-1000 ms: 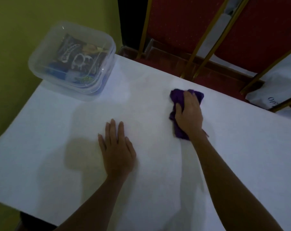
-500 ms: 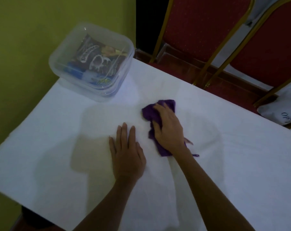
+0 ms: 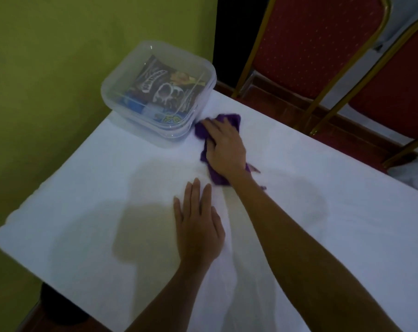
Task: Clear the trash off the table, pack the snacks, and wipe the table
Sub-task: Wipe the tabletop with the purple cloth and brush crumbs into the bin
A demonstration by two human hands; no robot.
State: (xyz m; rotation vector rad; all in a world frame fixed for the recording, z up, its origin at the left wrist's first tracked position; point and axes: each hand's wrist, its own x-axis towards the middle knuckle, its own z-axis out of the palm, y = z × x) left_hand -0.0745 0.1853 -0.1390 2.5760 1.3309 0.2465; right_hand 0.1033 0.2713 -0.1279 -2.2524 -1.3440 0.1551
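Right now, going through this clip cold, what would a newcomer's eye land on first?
The purple cloth stands out against the white table, pressed down under the right hand near the middle. Just beyond it, at the far left corner, sits a clear plastic container with snack packets inside. The left hand rests flat on the table, nearer the person.

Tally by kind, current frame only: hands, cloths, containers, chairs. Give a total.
hands: 2 (left hand, right hand)
purple cloth: 1
clear container: 1
red chairs: 2
total: 6
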